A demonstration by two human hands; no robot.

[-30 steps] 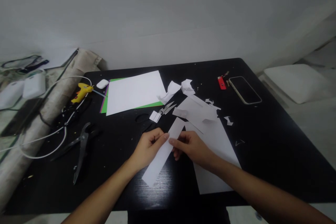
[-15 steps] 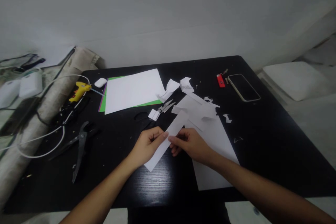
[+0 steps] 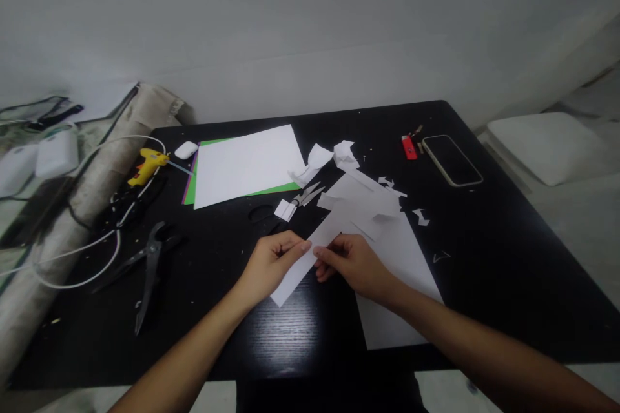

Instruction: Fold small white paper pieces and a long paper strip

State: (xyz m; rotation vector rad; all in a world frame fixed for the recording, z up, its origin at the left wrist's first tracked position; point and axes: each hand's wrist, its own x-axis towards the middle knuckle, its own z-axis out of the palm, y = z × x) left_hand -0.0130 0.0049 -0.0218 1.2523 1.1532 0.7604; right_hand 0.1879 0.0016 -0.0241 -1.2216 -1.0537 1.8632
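Note:
A white paper strip [image 3: 292, 281] slants between my two hands above the black table. My left hand [image 3: 271, 264] pinches its left edge between thumb and fingers. From the other side my right hand [image 3: 356, 262] grips the strip, thumb on top and fingers curled beneath. The two thumb tips almost meet. Just beyond my hands lie scissors [image 3: 309, 195], their handles partly covered by a small folded white paper piece [image 3: 285, 210]. Under my right forearm is a larger white sheet [image 3: 387, 322], with several loose cut pieces on its upper part.
White and green sheets [image 3: 247, 164] lie at the back, near a yellow glue gun [image 3: 148, 166] and white earbud case [image 3: 186, 150]. Black pliers [image 3: 152, 251] rest left. A red lighter [image 3: 409, 147] and phone [image 3: 452, 160] are back right. Crumpled paper [image 3: 345, 155] sits mid-table.
The paper strip has shifted slightly, its near end a little higher and further right. My hands keep their pinch on it and have barely moved.

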